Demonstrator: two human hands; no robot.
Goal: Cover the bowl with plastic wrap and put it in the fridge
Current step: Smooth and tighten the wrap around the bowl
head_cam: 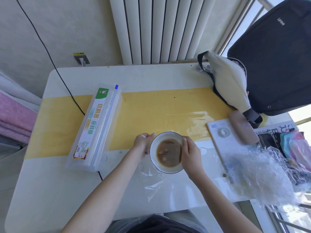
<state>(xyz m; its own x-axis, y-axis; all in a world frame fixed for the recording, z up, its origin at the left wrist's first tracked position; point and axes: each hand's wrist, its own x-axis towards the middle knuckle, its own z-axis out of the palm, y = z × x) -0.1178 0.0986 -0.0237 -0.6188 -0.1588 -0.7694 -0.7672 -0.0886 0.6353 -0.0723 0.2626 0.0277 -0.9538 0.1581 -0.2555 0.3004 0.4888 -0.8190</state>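
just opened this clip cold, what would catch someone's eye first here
Two hands, left and right, press clear plastic wrap around a white bowl of brown liquid at the table's near middle. Left of it lies the long wrap box; a dark laptop bag fills the far right.

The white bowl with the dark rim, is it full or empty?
Partly full: the white dark-rimmed bowl holds brown liquid low inside, with white inner wall bare above it. Both hands press clear plastic wrap around its sides.

Both forearms are bare from the near edge of the view up to the wrists, with no sleeves showing. The left hand (143, 143) and right hand (191, 151) wear no rings, watch or gloves. A dark garment (161, 224) covers the torso at the near edge.
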